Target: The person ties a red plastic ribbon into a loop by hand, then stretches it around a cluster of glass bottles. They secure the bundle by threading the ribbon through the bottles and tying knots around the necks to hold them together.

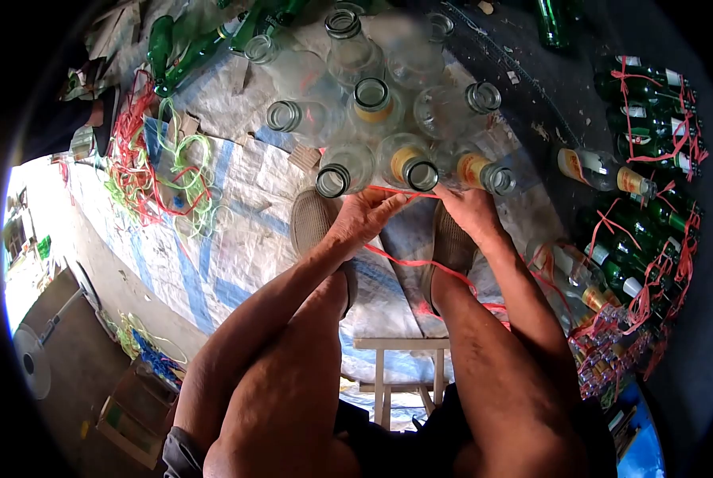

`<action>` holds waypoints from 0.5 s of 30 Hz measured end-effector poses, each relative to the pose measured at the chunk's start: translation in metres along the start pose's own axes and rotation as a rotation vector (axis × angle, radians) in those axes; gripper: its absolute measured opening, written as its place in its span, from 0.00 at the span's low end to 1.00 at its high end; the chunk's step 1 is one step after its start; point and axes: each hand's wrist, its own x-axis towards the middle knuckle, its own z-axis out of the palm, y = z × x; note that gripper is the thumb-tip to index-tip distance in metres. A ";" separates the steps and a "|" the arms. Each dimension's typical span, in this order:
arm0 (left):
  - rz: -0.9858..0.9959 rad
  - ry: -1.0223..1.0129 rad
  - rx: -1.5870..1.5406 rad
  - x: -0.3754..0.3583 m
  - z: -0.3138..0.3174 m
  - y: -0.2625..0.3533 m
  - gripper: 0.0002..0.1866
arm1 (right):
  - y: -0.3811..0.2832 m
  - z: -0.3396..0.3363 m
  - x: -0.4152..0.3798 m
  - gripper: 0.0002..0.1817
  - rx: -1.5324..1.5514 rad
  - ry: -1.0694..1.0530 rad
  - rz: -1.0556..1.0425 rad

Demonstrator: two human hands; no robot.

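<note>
A cluster of several clear glass bottles stands upright right in front of me, some with yellow-orange labels. Red plastic string runs along the near side of the cluster, and its loose length trails down between my legs to the right. My left hand is closed, pinching the string below the front-left bottle. On the other side, my right hand is also closed on the string, close against the front-right bottle. The fingertips of my right hand are partly hidden by the bottles.
Tangled red and green string lies on the woven plastic sheet at left. Green bottles tied with red string lie at right, near a loose clear bottle. More green bottles lie at back left. A wooden stool is below me.
</note>
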 end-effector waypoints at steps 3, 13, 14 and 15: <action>-0.017 -0.021 -0.016 0.002 -0.002 -0.003 0.20 | 0.004 0.000 0.002 0.20 -0.024 0.013 -0.049; -0.004 0.019 0.065 0.006 0.007 -0.002 0.22 | -0.007 -0.009 0.013 0.20 -0.064 -0.034 0.016; 0.003 0.010 0.072 0.006 0.006 0.000 0.22 | -0.006 -0.009 0.013 0.20 -0.055 -0.035 0.016; -0.002 0.021 0.071 0.006 0.006 -0.001 0.22 | -0.005 -0.009 0.013 0.20 -0.045 -0.037 0.019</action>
